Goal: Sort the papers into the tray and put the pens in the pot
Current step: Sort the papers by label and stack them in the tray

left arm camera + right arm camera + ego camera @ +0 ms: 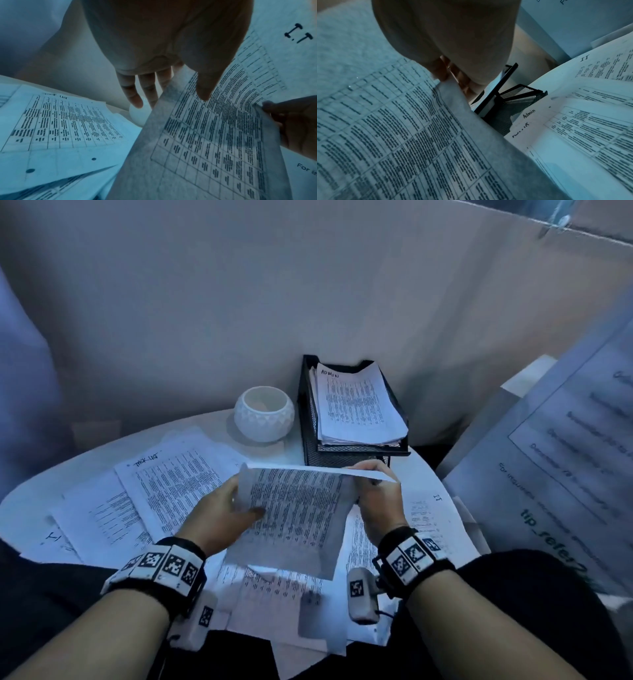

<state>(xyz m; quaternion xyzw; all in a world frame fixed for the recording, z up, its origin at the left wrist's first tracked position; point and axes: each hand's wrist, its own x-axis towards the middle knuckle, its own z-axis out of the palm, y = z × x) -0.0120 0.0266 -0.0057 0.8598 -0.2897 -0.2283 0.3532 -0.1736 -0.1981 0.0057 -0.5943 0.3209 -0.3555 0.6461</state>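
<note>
A printed sheet [298, 508] [214, 135] [402, 135] with a table of text is lifted above the round table. My left hand [245, 505] [171, 94] pinches its left edge, thumb on the printed face and fingers behind. My right hand [370, 477] [447, 77] pinches its upper right corner. Just beyond stands the black mesh tray [303, 405] [513, 102], holding a stack headed ADMIN [356, 402]. The white faceted pot [263, 414] [139, 116] sits left of the tray. No pens are in view.
Loose sheets cover the white table [85, 460]: one headed TASK LIST [171, 484] at the left, one headed IT [428, 508] at the right, more under my wrists. A large printed notice [565, 457] leans at the right. A cardboard wall [308, 285] stands behind.
</note>
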